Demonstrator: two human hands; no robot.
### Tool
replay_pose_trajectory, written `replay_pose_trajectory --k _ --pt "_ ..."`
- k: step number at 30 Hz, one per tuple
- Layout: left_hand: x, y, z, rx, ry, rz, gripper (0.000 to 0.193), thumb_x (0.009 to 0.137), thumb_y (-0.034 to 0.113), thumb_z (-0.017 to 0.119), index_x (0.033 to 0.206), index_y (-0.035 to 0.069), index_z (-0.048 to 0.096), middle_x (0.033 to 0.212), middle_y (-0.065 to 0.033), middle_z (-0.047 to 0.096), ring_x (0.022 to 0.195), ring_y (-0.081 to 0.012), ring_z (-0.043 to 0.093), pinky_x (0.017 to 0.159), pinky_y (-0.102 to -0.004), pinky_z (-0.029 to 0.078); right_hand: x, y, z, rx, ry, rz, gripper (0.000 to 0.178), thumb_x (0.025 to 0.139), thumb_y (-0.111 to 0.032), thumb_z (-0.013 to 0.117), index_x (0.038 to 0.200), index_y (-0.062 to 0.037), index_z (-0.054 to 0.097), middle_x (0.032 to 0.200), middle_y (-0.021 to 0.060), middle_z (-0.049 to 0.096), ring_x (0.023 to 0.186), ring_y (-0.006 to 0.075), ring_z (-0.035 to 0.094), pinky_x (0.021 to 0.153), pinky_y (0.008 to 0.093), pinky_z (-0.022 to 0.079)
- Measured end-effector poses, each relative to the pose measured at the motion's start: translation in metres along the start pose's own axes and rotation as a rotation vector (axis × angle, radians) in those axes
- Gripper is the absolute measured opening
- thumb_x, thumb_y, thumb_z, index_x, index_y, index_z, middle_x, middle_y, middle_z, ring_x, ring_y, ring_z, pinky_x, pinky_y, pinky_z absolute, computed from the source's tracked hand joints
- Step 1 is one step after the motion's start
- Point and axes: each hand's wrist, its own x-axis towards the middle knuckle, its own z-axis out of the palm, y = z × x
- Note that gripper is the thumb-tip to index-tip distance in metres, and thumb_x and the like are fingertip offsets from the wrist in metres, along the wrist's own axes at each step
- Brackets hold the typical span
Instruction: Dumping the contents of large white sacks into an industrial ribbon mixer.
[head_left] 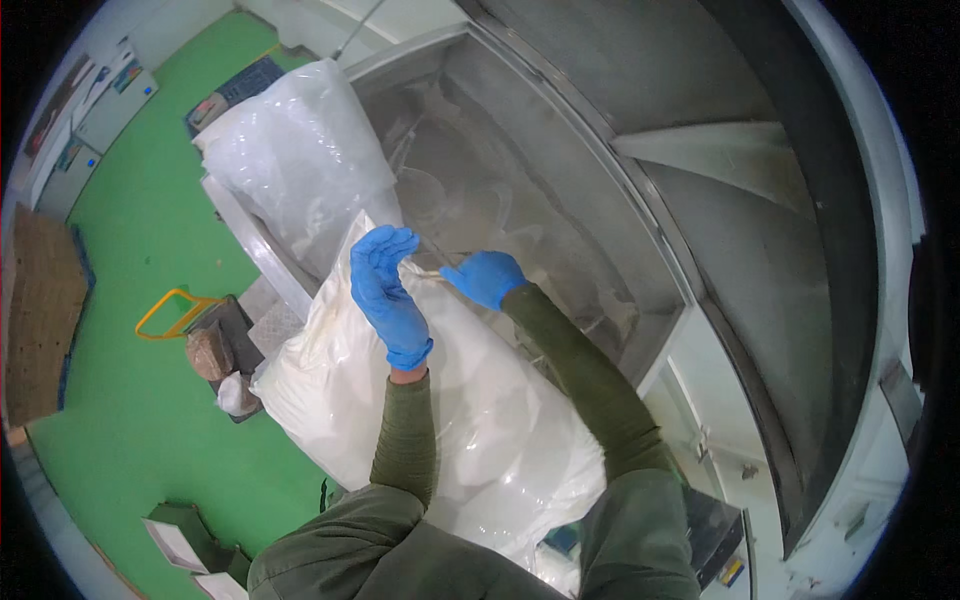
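A large, full white plastic sack [480,400] lies slanting in front of me, its upper end at the rim of a grey metal trough [575,75]. My left hand [388,300], in a blue glove, is over the sack's upper end. Its fingers are stretched and bent to the right, with nothing visible in them. To its right, my blue-gloved right hand [487,278] is closed around a thin grey blade-like tool [436,252], which points up and left. A narrow pale strip lies beside it near the sack's edge. The right hand's grip is partly hidden.
A crumpled clear-white plastic bag [300,150] hangs over the trough's left rim. A large curved metal lid [740,240] rises at right. On the green floor [130,400] stand a cart with a yellow handle [175,315] and a wooden pallet [45,310].
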Motion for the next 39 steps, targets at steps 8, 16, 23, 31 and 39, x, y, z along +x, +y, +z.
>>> replay_pose_trajectory --k 8,16,23,31,39 --pt "-0.004 -0.012 0.002 0.198 -0.413 -0.032 0.035 0.093 0.025 0.037 0.089 -0.003 0.058 0.087 -0.0093 0.06 0.08 -0.0166 0.057 0.078 -0.0266 0.042 -0.292 0.145 0.113 -0.137 -0.46 0.206 0.043 0.085 -0.051 0.038 0.092 -0.0168 0.064 0.081 0.0136 0.064 0.077 0.0325 0.06 0.076 0.0479 0.044" --pt "-0.035 -0.032 0.021 0.471 -0.568 -0.224 0.033 0.089 0.026 0.046 0.085 -0.002 0.062 0.077 -0.0082 0.062 0.074 -0.0156 0.058 0.071 -0.0262 0.042 -0.465 0.158 0.098 -0.311 -0.177 0.738 0.033 0.085 -0.026 0.045 0.115 -0.015 0.052 0.074 0.01 0.063 0.06 0.0272 0.06 0.058 0.0433 0.047" --pt "-0.056 -0.103 -0.025 1.651 -1.383 0.037 0.041 0.082 0.045 0.05 0.08 0.007 0.065 0.085 -0.0172 0.062 0.08 -0.034 0.058 0.069 -0.04 0.045 -0.201 0.104 0.079 0.125 -0.038 0.384 0.057 0.089 -0.049 0.028 0.08 -0.0042 0.063 0.088 0.0184 0.062 0.078 0.0363 0.058 0.072 0.0452 0.044" --pt "-0.064 -0.118 -0.023 1.386 -1.232 0.101 0.038 0.071 0.044 0.06 0.066 0.007 0.065 0.073 -0.0144 0.062 0.07 -0.0333 0.059 0.063 -0.0418 0.046 -0.192 0.103 0.075 0.113 -0.295 0.304 0.059 0.088 -0.052 0.03 0.08 -0.0053 0.065 0.088 0.0215 0.061 0.083 0.0381 0.058 0.076 0.0456 0.044" --pt "-0.061 -0.13 -0.022 1.285 -1.195 0.182 0.036 0.073 0.04 0.059 0.064 0.006 0.063 0.072 -0.0159 0.06 0.069 -0.0346 0.057 0.061 -0.0434 0.045 -0.391 0.167 0.095 -0.088 -0.288 0.316 0.053 0.089 -0.049 0.031 0.068 -0.0121 0.064 0.067 0.0139 0.061 0.062 0.0339 0.06 0.06 0.0478 0.045"
